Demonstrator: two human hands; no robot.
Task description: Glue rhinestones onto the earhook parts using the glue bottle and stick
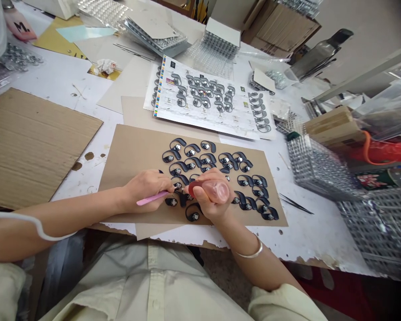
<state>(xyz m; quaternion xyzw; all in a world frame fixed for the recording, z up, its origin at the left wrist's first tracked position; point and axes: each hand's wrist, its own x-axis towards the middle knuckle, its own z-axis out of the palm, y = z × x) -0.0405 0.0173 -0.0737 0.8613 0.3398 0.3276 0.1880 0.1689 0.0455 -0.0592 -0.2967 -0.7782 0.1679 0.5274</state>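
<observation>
My left hand [146, 183] is closed on a slim pink tool [152, 198], perhaps tweezers, its tip pointing right over the black pieces. In my right hand [210, 206] is a small translucent reddish squeeze bottle [218, 191], tipped over with its base toward me and its nozzle close to the pink tool's tip. Under both hands lies a brown cardboard sheet [130, 151] bearing several black ear-hook earphone pieces [194, 216], each with a shiny round silver part. My hands cover some of the pieces, and the exact contact point is hidden.
Behind the cardboard, a printed sheet [200, 120] carries several more ear-hook pieces. Corrugated cardboard [36, 142] lies left. Black tweezers [296, 204] rest to the right, near stacked clear trays [321, 169]. A bottle marked M [18, 24] stands back left.
</observation>
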